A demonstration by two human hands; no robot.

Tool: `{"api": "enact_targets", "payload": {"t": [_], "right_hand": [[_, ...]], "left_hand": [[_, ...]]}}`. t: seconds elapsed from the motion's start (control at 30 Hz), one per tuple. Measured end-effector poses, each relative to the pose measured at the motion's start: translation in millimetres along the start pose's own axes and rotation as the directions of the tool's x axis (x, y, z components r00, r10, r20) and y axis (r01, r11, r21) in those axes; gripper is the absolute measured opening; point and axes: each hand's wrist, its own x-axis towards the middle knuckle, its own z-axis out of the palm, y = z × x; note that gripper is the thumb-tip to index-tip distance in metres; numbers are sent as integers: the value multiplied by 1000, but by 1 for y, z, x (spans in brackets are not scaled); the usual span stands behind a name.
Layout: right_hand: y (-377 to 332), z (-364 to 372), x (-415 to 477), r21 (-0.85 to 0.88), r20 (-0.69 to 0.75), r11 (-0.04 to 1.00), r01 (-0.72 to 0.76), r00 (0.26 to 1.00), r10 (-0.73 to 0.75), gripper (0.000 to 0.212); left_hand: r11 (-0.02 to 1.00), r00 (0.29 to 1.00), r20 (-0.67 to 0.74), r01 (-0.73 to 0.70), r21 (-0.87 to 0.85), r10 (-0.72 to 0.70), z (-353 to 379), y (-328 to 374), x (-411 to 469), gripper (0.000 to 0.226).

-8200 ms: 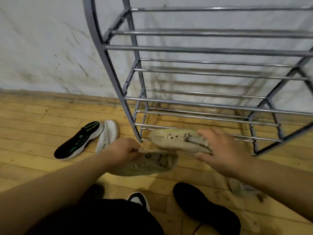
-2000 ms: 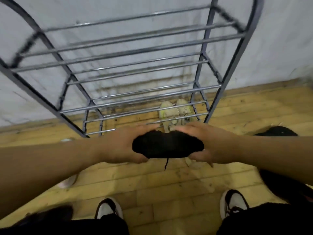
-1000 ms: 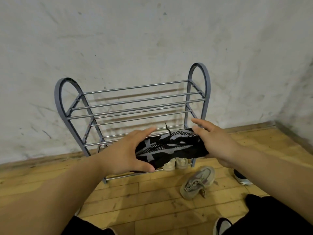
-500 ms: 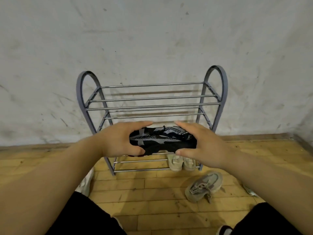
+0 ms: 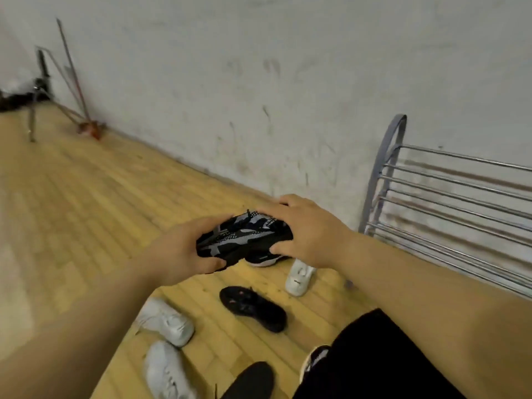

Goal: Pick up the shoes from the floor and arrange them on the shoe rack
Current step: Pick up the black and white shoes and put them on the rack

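Floor (image 5: 86, 226), nearest: two white shoes (image 5: 169, 323) side by side, with a black shoe (image 5: 253, 308) just beyond.
Mid-air above them: black-and-grey shoe (image 5: 247, 237), with left hand (image 5: 181, 251) and right hand (image 5: 305, 228) fingers curled round either end (both gripping).
Farther right: shoe rack (image 5: 449, 203), against the wall.

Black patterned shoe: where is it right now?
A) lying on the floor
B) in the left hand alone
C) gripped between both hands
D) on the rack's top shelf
C: the left hand and the right hand each grip one end of the black patterned shoe, holding it above the floor, to the left of the shoe rack.
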Motion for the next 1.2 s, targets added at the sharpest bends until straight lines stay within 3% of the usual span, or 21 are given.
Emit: {"api": "enact_targets", "payload": {"t": [0.13,0.3,0.63,0.77,0.9,1.07,1.2], "right_hand": [[-33,82,33,-30,161,996,80,984,-74,83],[-47,149,26,-109,355,983,145,930,-98,89],[-65,183,34,-182,400,954,239,904,-150,87],[-57,192,29,-280,413,933,227,906,-97,85],[-30,194,16,-378,420,925,42,898,130,84],[3,195,-6,-403,417,908,-115,860,294,84],[11,200,-16,-388,443,911,-142,838,319,83]], "left_hand": [[984,984,-39,176,29,-174,13,-67,-66,87],[954,954,25,299,33,-299,45,-105,-115,91],[940,941,-7,338,-41,-339,74,-138,-151,101],[910,911,-62,399,-114,-407,116,-148,-158,116],[789,773,-166,586,-182,-612,196,-155,-164,120],[780,762,175,619,88,-624,304,-165,-166,121],[766,700,315,605,216,-641,352,-179,-159,122]]}}
